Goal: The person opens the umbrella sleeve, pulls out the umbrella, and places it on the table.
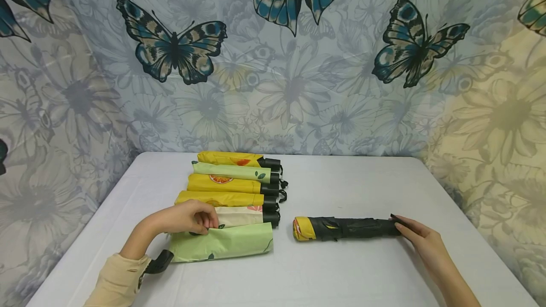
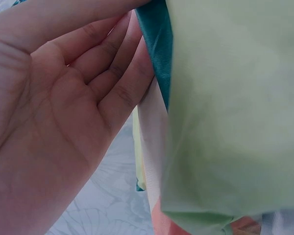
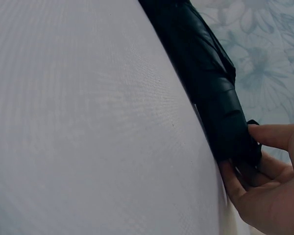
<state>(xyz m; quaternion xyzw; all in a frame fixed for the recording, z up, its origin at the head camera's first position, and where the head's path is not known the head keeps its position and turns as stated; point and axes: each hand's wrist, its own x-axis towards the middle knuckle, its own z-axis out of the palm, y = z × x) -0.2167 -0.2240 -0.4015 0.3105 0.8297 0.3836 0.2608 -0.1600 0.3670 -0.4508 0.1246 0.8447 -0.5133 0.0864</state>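
Observation:
My left hand (image 1: 192, 217) pinches the upper edge of a light green umbrella sleeve (image 1: 230, 243) near its left end. In the left wrist view the thumb and fingers of that hand (image 2: 63, 98) meet at the sleeve's dark teal hem (image 2: 159, 54); the fingertips are partly hidden. To the right, a folded umbrella (image 1: 354, 228), black with a yellow end, lies crosswise on the table. My right hand (image 1: 422, 243) holds its right end, and in the right wrist view the thumb and fingers grip the black handle end (image 3: 230, 132).
Behind the green sleeve lies a stack of folded umbrellas in sleeves: a cream one (image 1: 239, 217), several yellow ones (image 1: 226, 198) and a green one (image 1: 232, 171), black handles to the right. A white cloth (image 1: 341, 278) covers the table; a butterfly-print curtain (image 1: 294, 108) hangs behind.

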